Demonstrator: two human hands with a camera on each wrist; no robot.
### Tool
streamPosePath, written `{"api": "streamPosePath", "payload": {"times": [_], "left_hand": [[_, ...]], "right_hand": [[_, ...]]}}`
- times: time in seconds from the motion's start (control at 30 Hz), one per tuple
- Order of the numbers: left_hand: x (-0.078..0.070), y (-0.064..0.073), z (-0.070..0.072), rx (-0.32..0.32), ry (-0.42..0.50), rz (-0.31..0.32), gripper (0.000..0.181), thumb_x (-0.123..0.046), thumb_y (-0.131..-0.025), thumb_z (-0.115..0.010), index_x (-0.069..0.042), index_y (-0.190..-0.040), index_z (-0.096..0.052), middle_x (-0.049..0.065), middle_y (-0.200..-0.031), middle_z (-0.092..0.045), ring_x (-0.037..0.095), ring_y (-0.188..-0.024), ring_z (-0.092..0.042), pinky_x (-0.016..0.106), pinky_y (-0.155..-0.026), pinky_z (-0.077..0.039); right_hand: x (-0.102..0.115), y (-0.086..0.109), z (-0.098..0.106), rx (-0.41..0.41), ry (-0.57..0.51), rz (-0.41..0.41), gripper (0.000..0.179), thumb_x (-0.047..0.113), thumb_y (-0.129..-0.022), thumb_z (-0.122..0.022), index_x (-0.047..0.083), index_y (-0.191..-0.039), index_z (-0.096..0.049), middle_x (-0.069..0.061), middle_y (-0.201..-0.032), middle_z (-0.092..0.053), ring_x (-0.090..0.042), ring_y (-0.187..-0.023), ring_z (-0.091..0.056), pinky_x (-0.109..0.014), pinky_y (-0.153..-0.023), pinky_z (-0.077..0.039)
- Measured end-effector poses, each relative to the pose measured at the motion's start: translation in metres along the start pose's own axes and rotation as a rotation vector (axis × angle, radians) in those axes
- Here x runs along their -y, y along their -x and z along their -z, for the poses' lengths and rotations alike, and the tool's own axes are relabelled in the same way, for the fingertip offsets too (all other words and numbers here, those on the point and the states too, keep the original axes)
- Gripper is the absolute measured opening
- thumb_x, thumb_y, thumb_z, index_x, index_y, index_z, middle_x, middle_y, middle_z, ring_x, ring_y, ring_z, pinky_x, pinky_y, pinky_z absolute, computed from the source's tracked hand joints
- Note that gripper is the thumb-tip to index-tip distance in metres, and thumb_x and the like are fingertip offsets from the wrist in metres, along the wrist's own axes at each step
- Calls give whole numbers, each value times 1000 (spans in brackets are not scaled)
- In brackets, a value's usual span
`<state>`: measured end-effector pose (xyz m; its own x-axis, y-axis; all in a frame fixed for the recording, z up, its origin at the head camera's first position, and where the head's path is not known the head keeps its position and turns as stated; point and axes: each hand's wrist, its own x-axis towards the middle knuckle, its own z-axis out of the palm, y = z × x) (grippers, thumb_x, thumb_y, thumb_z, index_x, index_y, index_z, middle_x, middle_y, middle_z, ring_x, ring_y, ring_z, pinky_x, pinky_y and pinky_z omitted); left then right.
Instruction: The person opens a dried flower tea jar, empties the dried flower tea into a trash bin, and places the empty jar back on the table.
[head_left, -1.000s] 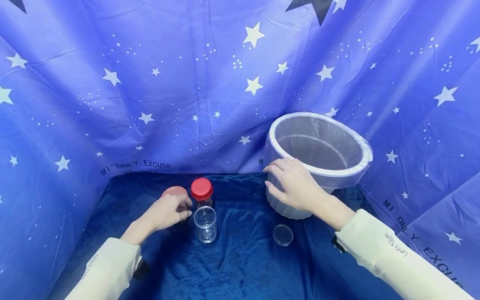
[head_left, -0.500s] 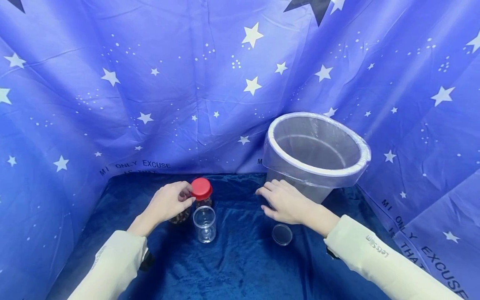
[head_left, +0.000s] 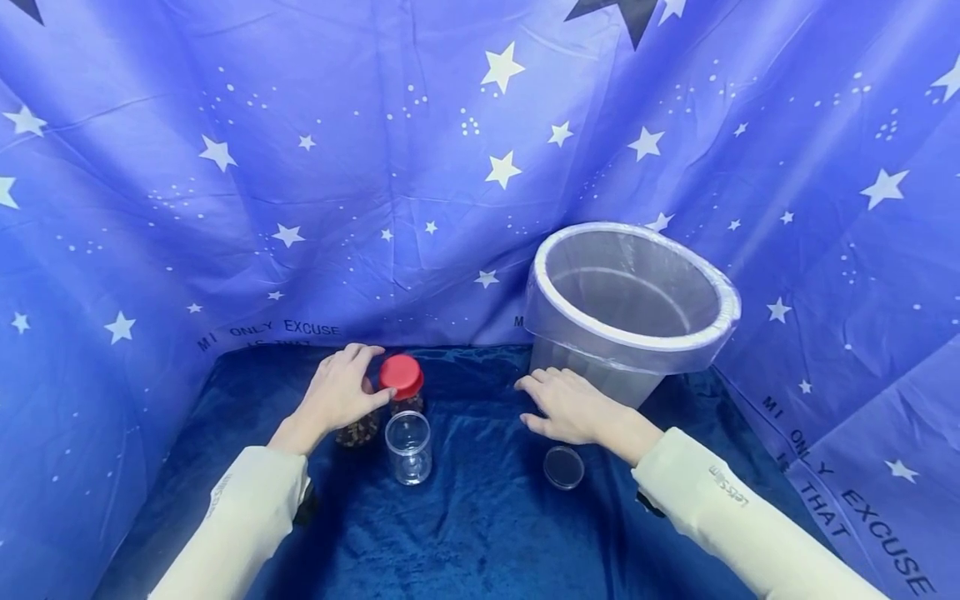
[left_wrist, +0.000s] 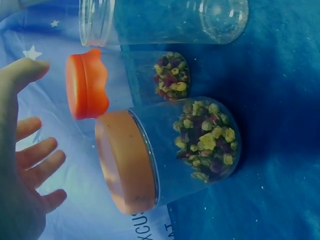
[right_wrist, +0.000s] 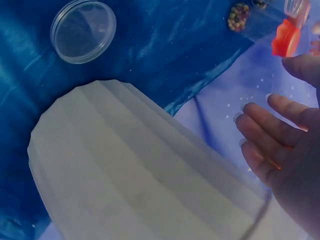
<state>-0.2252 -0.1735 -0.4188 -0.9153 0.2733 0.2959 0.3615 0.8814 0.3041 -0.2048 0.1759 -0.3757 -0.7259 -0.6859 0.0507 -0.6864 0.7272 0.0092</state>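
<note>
— Both hands have come off what they held a second ago: the right hand (head_left: 573, 407) has slid down from the bin (head_left: 630, 308) rim and lies flat at the bin's foot, fingers straight, gripping nothing. The left hand (head_left: 341, 392) has lifted off the peach-lidded jar (left_wrist: 165, 155) and hovers over it, fingers spread, thumb beside the red lid (head_left: 401, 375).

— Where is everything from the bin?

— All left of it: peach jar farthest, red-lidded jar (left_wrist: 150, 80) beside it, empty jar (head_left: 409, 446) just in front of those. The clear lid (head_left: 564, 467) lies in front of the bin's foot.

— How should the jar be taken?

— I'd wrap fingers round the body, not the lid, lifting straight up so the neighbours don't tip.

— Surface?

— Dark blue velvety cloth (head_left: 480, 525), with star-printed blue drapes (head_left: 375, 167) walling it on three sides.
</note>
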Motion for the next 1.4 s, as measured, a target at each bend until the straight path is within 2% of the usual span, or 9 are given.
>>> {"api": "streamPosePath", "payload": {"times": [0.1,0.2,0.37,0.5,0.73,0.93,1.13,1.33,1.4], "left_hand": [[-2,-5,0,81,-16,34,73,-44,-79,-72,-5,-137,-53,22,-132,-58,41,-123,-53,65,-110,-31],[-5,-9,-2,152,-26,67,79,-46,-79,-72,-6,-142,-48,22,-137,-55,42,-130,-48,70,-114,-20],[-9,-12,-4,213,-65,113,84,-47,-78,-73,-3,-143,-45,23,-137,-54,43,-134,-43,74,-114,-6],[-11,-13,-8,247,-94,156,86,-48,-77,-75,-1,-141,-45,25,-136,-53,45,-135,-40,75,-112,-1],[-13,-15,-18,276,-134,218,88,-53,-75,-77,-1,-138,-45,27,-133,-53,48,-134,-38,75,-112,-2],[-16,-19,-25,254,-140,227,85,-54,-76,-77,2,-133,-47,28,-131,-55,47,-131,-42,74,-113,-7],[-22,-24,-32,213,-61,193,72,-43,-79,-79,2,-127,-48,25,-124,-62,41,-124,-53,69,-115,-11],[-24,-27,-36,237,29,167,75,-34,-79,-80,2,-133,-42,25,-126,-64,37,-125,-57,65,-117,-15],[-23,-28,-38,241,77,159,74,-30,-80,-80,3,-133,-40,26,-126,-63,38,-123,-58,62,-116,-22]], "right_hand": [[-4,-3,-2,26,-38,-52,41,30,-92,-63,3,-123,-61,-10,-106,-65,-28,-97,-63,-45,-85,-51],[-7,-4,-3,46,-80,-96,43,30,-93,-62,3,-126,-59,-9,-105,-64,-26,-96,-62,-45,-86,-52],[-9,-5,-7,73,-143,-122,44,28,-93,-62,1,-128,-58,-11,-112,-64,-26,-102,-62,-45,-88,-52],[-7,-4,-11,99,-160,-129,45,28,-93,-62,1,-129,-57,-14,-117,-64,-30,-110,-62,-47,-90,-52],[-6,-3,-16,124,-156,-135,45,27,-93,-62,1,-129,-56,-15,-120,-63,-33,-113,-62,-48,-91,-52],[-4,-2,-21,135,-148,-135,44,26,-93,-62,2,-128,-56,-15,-119,-63,-33,-112,-62,-49,-91,-52],[-2,-1,-28,149,-156,-136,44,26,-93,-62,2,-129,-56,-15,-120,-63,-33,-112,-61,-49,-93,-51],[2,-2,-35,186,-163,-154,45,27,-94,-62,2,-131,-55,-15,-122,-62,-33,-113,-60,-48,-95,-50],[4,-2,-36,191,-165,-154,44,26,-93,-63,2,-130,-55,-15,-121,-62,-33,-112,-60,-48,-95,-50]]}}
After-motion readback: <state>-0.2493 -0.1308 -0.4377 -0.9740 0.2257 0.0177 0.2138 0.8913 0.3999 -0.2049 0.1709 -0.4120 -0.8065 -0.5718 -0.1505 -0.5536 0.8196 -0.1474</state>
